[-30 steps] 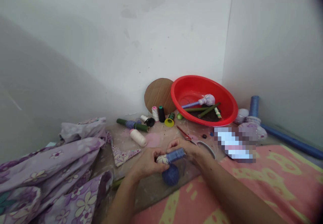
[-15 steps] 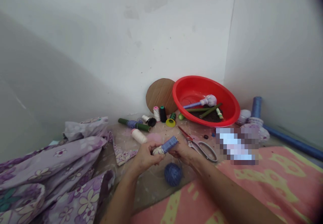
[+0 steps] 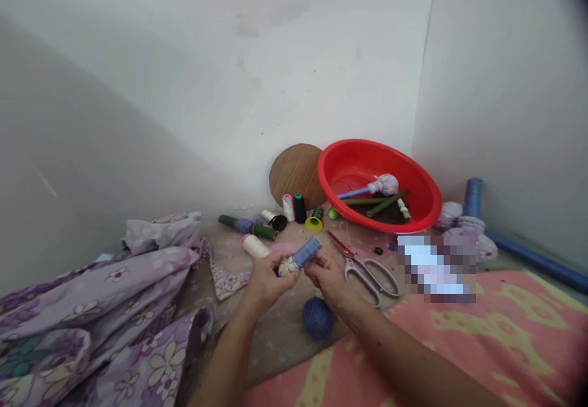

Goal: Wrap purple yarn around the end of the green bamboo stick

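Note:
Both hands are held together low in the middle of the view. My left hand (image 3: pixel 267 284) grips the cloth-bound end of a short stick wrapped in blue thread (image 3: pixel 305 253), and my right hand (image 3: pixel 327 279) pinches the same piece from the other side. The floral cloth end (image 3: pixel 287 266) is partly hidden by my fingers. Below my right hand, a ball of blue thread (image 3: pixel 318 318) lies on the mat, and a pair of steel scissors (image 3: pixel 362 270) lies open to its right.
A red plastic basin (image 3: pixel 379 171) holds a cloth-headed stick and green sticks. Thread spools (image 3: pixel 294 208) and a cardboard disc (image 3: pixel 294 174) stand by the wall. Floral fabric (image 3: pixel 105 309) is heaped at left, a pink-and-yellow mat (image 3: pixel 496 327) spreads at right, and a long blue tube (image 3: pixel 528 260) lies against the wall.
The wrapped stick has risen and turned, with its blue end now tilting up to the right. My hands have moved closer together, and the whole view has shifted slightly.

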{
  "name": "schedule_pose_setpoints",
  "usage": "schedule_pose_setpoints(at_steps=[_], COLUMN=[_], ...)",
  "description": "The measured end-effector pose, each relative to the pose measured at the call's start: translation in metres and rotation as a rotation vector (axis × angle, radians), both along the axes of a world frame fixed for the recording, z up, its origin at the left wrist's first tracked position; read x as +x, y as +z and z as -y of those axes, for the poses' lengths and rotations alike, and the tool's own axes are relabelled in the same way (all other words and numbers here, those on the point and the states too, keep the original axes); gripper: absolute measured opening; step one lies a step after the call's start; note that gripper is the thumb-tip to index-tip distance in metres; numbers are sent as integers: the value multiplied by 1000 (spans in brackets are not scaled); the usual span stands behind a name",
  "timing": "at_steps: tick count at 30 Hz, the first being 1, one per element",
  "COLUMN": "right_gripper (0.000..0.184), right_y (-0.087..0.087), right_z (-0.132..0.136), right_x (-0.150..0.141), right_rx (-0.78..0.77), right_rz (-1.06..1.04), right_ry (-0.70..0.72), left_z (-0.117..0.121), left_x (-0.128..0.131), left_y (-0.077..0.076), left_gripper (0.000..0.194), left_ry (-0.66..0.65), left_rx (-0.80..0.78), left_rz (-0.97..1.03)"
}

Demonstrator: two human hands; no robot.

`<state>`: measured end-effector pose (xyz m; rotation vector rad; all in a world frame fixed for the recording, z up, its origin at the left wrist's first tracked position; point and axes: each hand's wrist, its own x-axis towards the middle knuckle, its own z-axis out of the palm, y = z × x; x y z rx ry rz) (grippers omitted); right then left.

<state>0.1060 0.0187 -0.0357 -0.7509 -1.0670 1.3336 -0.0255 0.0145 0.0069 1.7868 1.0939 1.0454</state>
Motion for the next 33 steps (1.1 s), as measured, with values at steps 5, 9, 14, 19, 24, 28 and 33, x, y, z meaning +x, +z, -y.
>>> schedule_pose_setpoints(at_steps=[5, 9, 14, 19, 24, 28, 33], right_gripper=[13, 16, 22, 25, 21, 17, 19], right_y=[-4, -3, -1, -6, -10, -11, -5], right_z=[0, 0, -3, -12, -18, -20, -16], right_x=[1, 4, 3, 4, 8, 12, 11], right_rx=[27, 78, 169, 128, 102, 112, 98], right_rz=[-45, 26, 149, 233, 298, 370, 407], right_ry=[10, 48, 10, -25, -32, -60, -49], left_z=[1, 0, 0, 3, 4, 4, 8], left_x=[-1, -2, 1, 6, 10, 12, 11], left_y=[3, 2, -10, -22, -27, -25, -11], left_gripper=[36, 33, 35, 35, 36, 36, 31], left_ry=[20, 105, 281, 315, 324, 298, 337], left_rx=[68, 236, 404, 490, 567, 519, 413], left_rz=[-57, -165, -336, -447, -540, -646, -824])
